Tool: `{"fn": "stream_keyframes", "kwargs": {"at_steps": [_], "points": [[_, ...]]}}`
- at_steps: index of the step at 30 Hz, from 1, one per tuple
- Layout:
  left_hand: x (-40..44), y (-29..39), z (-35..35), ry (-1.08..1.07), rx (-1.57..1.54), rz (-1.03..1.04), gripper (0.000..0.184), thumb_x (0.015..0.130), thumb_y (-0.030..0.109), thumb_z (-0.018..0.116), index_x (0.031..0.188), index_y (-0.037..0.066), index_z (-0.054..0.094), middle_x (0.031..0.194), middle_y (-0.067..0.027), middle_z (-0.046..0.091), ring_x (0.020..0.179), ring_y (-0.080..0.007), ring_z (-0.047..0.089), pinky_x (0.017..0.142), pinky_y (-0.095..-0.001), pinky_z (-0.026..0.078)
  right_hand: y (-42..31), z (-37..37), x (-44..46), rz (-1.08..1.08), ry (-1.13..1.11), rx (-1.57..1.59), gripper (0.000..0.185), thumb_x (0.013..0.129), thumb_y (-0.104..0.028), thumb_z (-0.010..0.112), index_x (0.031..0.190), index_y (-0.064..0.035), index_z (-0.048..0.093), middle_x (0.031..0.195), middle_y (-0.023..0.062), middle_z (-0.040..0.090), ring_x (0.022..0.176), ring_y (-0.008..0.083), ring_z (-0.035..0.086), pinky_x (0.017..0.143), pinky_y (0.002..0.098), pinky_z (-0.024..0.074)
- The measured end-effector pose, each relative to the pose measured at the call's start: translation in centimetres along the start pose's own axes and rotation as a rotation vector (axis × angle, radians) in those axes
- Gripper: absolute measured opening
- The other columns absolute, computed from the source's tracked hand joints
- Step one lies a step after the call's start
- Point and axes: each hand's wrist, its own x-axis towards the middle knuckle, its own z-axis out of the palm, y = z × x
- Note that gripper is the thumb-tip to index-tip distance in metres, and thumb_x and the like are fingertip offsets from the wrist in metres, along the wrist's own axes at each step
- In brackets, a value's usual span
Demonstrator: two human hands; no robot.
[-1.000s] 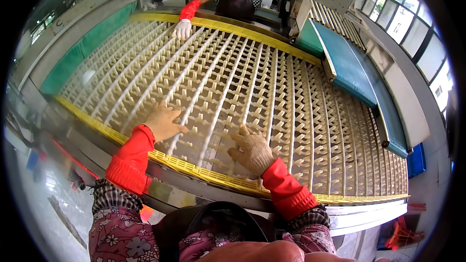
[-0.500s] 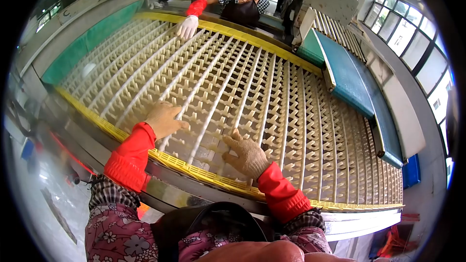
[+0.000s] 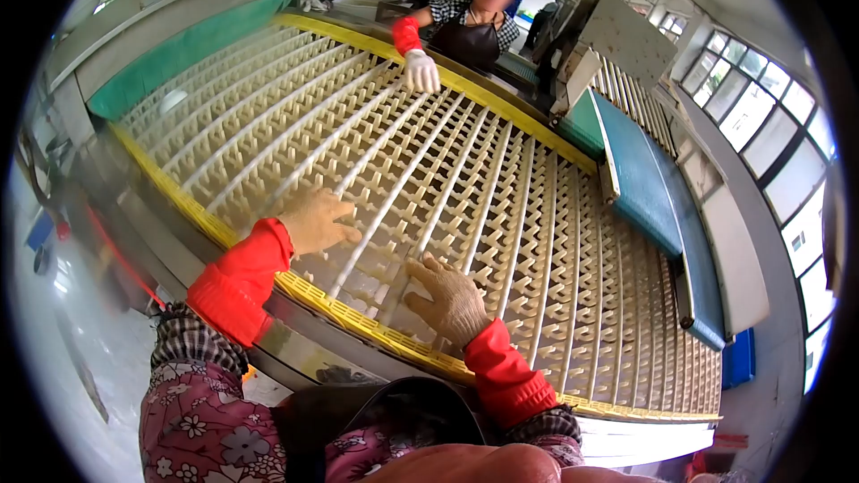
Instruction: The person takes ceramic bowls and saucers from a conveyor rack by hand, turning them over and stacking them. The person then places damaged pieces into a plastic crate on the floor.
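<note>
Long white strands, rope-like in look, lie in rows across a pegged cream conveyor bed (image 3: 546,241). My left hand (image 3: 315,222), in a beige glove, rests low over the near part of the bed with its fingers spread. One white strand (image 3: 383,215) runs just right of it. My right hand (image 3: 447,295), also gloved, is by the near yellow edge, fingers apart and tips at the bed beside a strand's near end. Whether the fingertips touch the strand I cannot tell. Neither hand visibly holds anything.
Across the bed a person's white-gloved hand (image 3: 420,72) is at the far yellow edge strip (image 3: 344,36). A green sheet (image 3: 192,52) borders the left end. At the right stands a blue belt (image 3: 640,174) on a frame. The near yellow edge strip (image 3: 358,320) passes before me.
The view has shifted slightly. The other person's gloved hand has moved right along the far edge. My left hand has spread its fingers more; both my hands stay low over the bed.
</note>
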Motion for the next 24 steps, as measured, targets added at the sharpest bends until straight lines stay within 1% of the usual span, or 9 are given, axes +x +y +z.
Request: {"fn": "stream_keyframes", "kwargs": {"at_steps": [2, 6, 14, 17, 19, 21, 22, 23, 24], "points": [[0.3, 0.3, 0.2, 0.012, 0.034, -0.013, 0.058, 0.096, 0.061, 0.073, 0.117, 0.007, 0.081, 0.116, -0.0199, 0.079, 0.114, -0.0427, 0.07, 0.103, -0.0541, 0.053, -0.1, -1.5, -0.3, 0.083, -0.017, 0.06, 0.056, 0.096, -0.031, 0.079, 0.143, -0.0025, 0.067, 0.137, 0.0247, 0.07, 0.121, 0.0459, 0.069, 0.102, 0.0535, 0.0562], [0.8, 3.0, -1.5, -0.087, -0.053, -0.038, 0.056, 0.096, 0.061, 0.073, 0.105, 0.006, 0.077, 0.109, -0.0202, 0.079, 0.106, -0.0434, 0.073, 0.101, -0.0529, 0.054, 2.4, -2.7, -1.3, 0.028, 0.258, -0.122, 0.046, 0.092, -0.028, 0.08, 0.131, -0.0041, 0.072, 0.118, 0.0188, 0.073, 0.114, 0.0414, 0.07, 0.095, 0.0528, 0.0564], [1.1, 3.4, 0.3, -0.13, -0.082, -0.049, 0.048, 0.096, 0.051, 0.077, 0.102, 0.004, 0.076, 0.098, -0.0249, 0.076, 0.096, -0.0462, 0.073, 0.089, -0.0544, 0.055, 9.2, -3.2, -4.3, 0.13, 0.342, -0.06, 0.037, 0.094, -0.031, 0.078, 0.122, -0.0062, 0.075, 0.102, 0.0195, 0.075, 0.097, 0.0432, 0.073, 0.084, 0.0529, 0.057], [0.8, 4.3, -0.7, -0.216, -0.082, -0.09, 0.045, 0.094, 0.046, 0.08, 0.108, 0.004, 0.078, 0.099, -0.0262, 0.076, 0.096, -0.0467, 0.073, 0.085, -0.0544, 0.055, 9.7, -1.7, -4.2, 0.122, 0.357, -0.118, 0.042, 0.094, -0.032, 0.077, 0.127, -0.0078, 0.075, 0.105, 0.0208, 0.076, 0.098, 0.0439, 0.073, 0.086, 0.0544, 0.0577], [0.6, 4.3, -0.6, -0.246, -0.078, -0.106, 0.045, 0.093, 0.046, 0.081, 0.109, 0.005, 0.08, 0.1, -0.0257, 0.076, 0.096, -0.0461, 0.073, 0.085, -0.0547, 0.055, 6.0, -3.5, -3.0, 0.276, 0.134, -0.201, 0.046, 0.092, -0.034, 0.078, 0.129, -0.0074, 0.074, 0.108, 0.0221, 0.076, 0.1, 0.0445, 0.073, 0.089, 0.0563, 0.0577], [0.7, 3.5, 0.6, -0.217, -0.057, -0.083, 0.045, 0.092, 0.045, 0.082, 0.115, 0.006, 0.081, 0.099, -0.0245, 0.077, 0.096, -0.0445, 0.074, 0.086, -0.0551, 0.055, 7.5, -2.0, -3.1, 0.291, 0.07, -0.273, 0.052, 0.092, -0.036, 0.078, 0.135, -0.0056, 0.073, 0.114, 0.0239, 0.076, 0.108, 0.0451, 0.073, 0.096, 0.0566, 0.0571], [0.8, 3.6, 0.4, -0.193, -0.223, -0.007, 0.047, 0.091, 0.044, 0.082, 0.12, 0.007, 0.082, 0.097, -0.0232, 0.077, 0.097, -0.0437, 0.075, 0.087, -0.0556, 0.055, 7.8, -1.1, -3.5, 0.434, 0.126, -0.162, 0.058, 0.092, -0.037, 0.078, 0.139, -0.0035, 0.07, 0.122, 0.0257, 0.075, 0.12, 0.0457, 0.07, 0.103, 0.055, 0.0561], [0.9, 3.3, 0.5, -0.257, -0.219, -0.063, 0.046, 0.091, 0.044, 0.083, 0.114, 0.004, 0.081, 0.098, -0.0231, 0.078, 0.099, -0.0432, 0.075, 0.087, -0.0552, 0.056, 8.7, -0.1, -3.4, 0.304, 0.176, -0.256, 0.062, 0.091, -0.038, 0.08, 0.141, -0.0024, 0.068, 0.133, 0.027, 0.073, 0.128, 0.045, 0.068, 0.105, 0.0539, 0.0559], [1.0, 4.0, 0.0, -0.247, -0.129, -0.068, 0.045, 0.091, 0.045, 0.083, 0.109, 0.004, 0.08, 0.097, -0.0234, 0.078, 0.099, -0.0434, 0.075, 0.087, -0.0549, 0.056, 8.0, -0.8, -3.0, 0.357, 0.09, -0.289, 0.063, 0.091, -0.038, 0.08, 0.141, -0.0025, 0.068, 0.136, 0.0272, 0.071, 0.129, 0.0451, 0.067, 0.106, 0.0539, 0.0556]]}}
